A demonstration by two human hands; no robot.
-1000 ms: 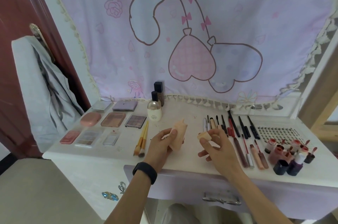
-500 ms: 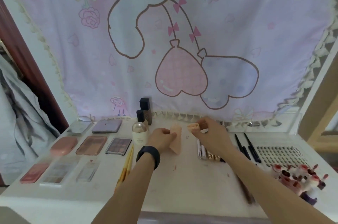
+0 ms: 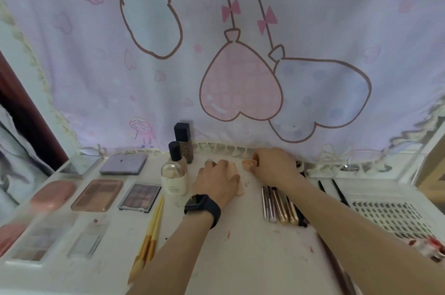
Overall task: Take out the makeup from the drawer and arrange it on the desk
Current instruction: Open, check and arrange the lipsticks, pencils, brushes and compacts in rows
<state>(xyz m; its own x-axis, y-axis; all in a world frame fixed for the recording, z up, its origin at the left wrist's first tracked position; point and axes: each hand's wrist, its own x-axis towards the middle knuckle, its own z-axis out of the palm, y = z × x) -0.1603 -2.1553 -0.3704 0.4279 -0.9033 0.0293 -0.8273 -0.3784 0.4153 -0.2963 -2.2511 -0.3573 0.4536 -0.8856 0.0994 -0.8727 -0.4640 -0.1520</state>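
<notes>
Peach sponge [image 3: 240, 189] beneath left grip [image 3: 216, 180]

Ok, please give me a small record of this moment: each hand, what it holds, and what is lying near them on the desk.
left hand: grips the large peach sponge, down on the desk
right hand: pinches the small peach sponge, close to the curtain hem
left of the hands: cream bottle, dark bottle, eyeshadow palette
right of the hands: row of pens, lash tray
</notes>
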